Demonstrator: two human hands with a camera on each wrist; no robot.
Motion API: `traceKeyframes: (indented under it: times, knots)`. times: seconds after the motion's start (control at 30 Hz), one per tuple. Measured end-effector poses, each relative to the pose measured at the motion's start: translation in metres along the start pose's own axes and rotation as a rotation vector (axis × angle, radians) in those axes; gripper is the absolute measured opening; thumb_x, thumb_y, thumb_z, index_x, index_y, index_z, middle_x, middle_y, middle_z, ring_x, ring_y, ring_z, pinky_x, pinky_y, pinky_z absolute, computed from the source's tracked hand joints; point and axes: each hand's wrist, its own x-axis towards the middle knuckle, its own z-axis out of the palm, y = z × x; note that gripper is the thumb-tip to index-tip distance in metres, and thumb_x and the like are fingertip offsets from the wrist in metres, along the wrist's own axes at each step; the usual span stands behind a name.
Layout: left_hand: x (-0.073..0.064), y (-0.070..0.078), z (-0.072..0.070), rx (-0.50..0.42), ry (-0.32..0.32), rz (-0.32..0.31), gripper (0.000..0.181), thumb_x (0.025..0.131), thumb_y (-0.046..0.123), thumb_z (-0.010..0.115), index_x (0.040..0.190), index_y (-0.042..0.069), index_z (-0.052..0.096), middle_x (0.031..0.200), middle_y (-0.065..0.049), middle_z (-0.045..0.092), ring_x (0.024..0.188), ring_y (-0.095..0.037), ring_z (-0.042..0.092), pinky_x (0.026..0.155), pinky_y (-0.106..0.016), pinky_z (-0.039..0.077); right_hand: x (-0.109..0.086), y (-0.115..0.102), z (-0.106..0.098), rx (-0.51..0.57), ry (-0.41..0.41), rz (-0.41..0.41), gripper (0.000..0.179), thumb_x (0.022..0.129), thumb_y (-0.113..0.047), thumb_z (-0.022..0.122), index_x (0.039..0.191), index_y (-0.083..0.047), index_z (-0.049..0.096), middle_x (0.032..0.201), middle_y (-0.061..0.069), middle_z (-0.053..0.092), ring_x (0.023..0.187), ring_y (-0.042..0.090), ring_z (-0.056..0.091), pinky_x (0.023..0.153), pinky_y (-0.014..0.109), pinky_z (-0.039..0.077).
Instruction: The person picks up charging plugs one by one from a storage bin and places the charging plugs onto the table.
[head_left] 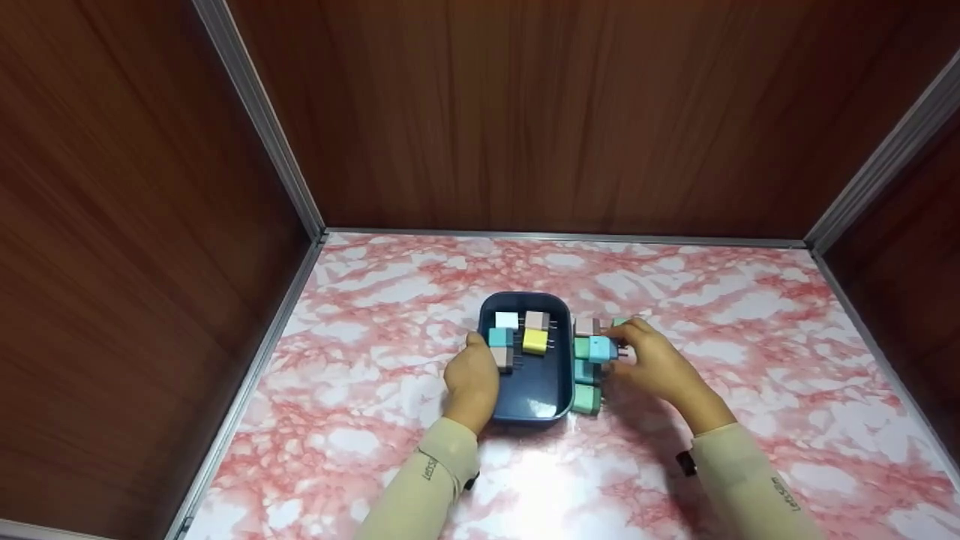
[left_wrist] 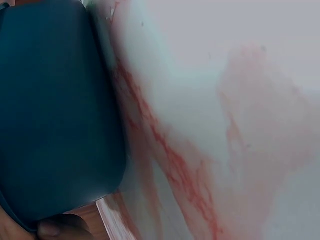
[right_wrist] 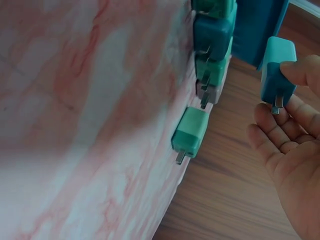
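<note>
A dark blue rounded plastic box (head_left: 538, 390) sits on the table, its left side gripped by my left hand (head_left: 474, 377). In the left wrist view the box wall (left_wrist: 60, 110) fills the left, with part of the hand below. Inside lie several charger plugs, among them a yellow one (head_left: 535, 341) and a white one (head_left: 507, 320). My right hand (head_left: 658, 365) pinches a blue charger plug (right_wrist: 278, 70) between thumb and fingers, prongs pointing away from the box. Along the box's right side stand several more: beige (head_left: 586, 326), teal (head_left: 588, 372) and green (head_left: 586, 400).
One more green charger plug (right_wrist: 190, 131) lies apart from the row, partly hidden by my right hand in the head view. The red-and-white marbled table (head_left: 375, 337) is bounded by brown wood-look panels (head_left: 555, 120) with metal edging (head_left: 562, 237).
</note>
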Motion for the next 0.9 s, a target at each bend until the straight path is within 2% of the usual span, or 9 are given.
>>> traceKeyframes:
  times: [0.3,0.43,0.7,0.9]
  knots:
    - [0.001,0.001,0.0,-0.001,-0.004,-0.005,0.008,0.096,0.008,0.047,0.099,0.007,0.054,0.07,-0.012,0.073,0.062,-0.026,0.072,0.05,-0.042,0.054,-0.002,0.014,-0.003,0.005,0.038,0.007,0.046,0.085,-0.006,0.079,0.127,0.003,0.063,0.122,0.014,0.061,0.111,0.035,0.062,0.098,0.054,0.05]
    - [0.0,0.001,-0.001,0.008,-0.002,-0.004,0.008,0.096,0.008,0.048,0.099,0.007,0.055,0.069,-0.011,0.072,0.06,-0.025,0.071,0.048,-0.042,0.053,-0.003,0.02,-0.005,-0.02,0.023,0.039,0.045,0.086,-0.003,0.074,0.129,0.004,0.061,0.124,0.017,0.06,0.113,0.037,0.062,0.098,0.055,0.05]
    - [0.001,0.001,-0.001,0.003,-0.005,-0.009,0.008,0.096,0.007,0.047,0.099,0.007,0.054,0.07,-0.011,0.073,0.061,-0.026,0.071,0.05,-0.043,0.054,-0.006,0.029,-0.006,0.019,0.014,0.079,0.047,0.086,-0.001,0.072,0.13,0.007,0.06,0.125,0.021,0.059,0.114,0.041,0.062,0.101,0.057,0.048]
    - [0.0,0.002,-0.001,0.024,0.019,-0.008,0.006,0.096,0.005,0.049,0.096,0.008,0.054,0.068,-0.012,0.072,0.059,-0.025,0.07,0.047,-0.041,0.053,-0.006,0.038,-0.007,0.005,0.029,0.075,0.043,0.086,-0.001,0.071,0.127,0.007,0.062,0.122,0.022,0.06,0.109,0.04,0.063,0.094,0.055,0.051]
